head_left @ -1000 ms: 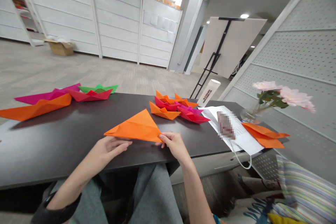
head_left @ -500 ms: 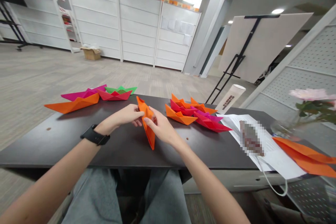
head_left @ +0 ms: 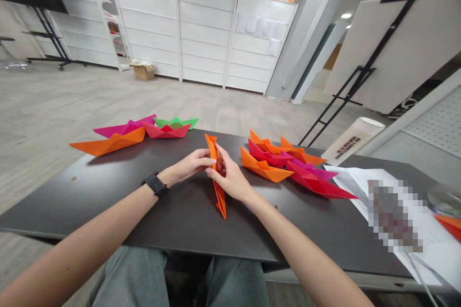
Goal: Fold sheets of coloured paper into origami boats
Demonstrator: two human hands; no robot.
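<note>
Between my hands, over the middle of the dark table (head_left: 169, 211), a folded orange paper piece (head_left: 219, 192) is held on end, narrow and pressed nearly flat. My left hand (head_left: 196, 162) pinches its left side, thumb toward the paper. On the other side my right hand (head_left: 228, 172) grips it with thumb and curled fingers, some of them partly hidden. To the left lie an orange paper boat (head_left: 111, 145), a magenta one (head_left: 126, 127), a red one (head_left: 167, 130) and a green one (head_left: 185, 122). Several orange, red and magenta boats (head_left: 266, 170) sit together on the right.
White papers (head_left: 385, 175) with a blurred patch and a cable lie at the right. Behind them stand a white printed cylinder (head_left: 356, 139) and a board on a black easel (head_left: 360, 79). Another orange paper (head_left: 450, 225) shows at the right edge.
The orange piece now looks narrower and flatter between my hands, which have turned it slightly. The view has shifted, so the things at the right sit nearer the right edge.
</note>
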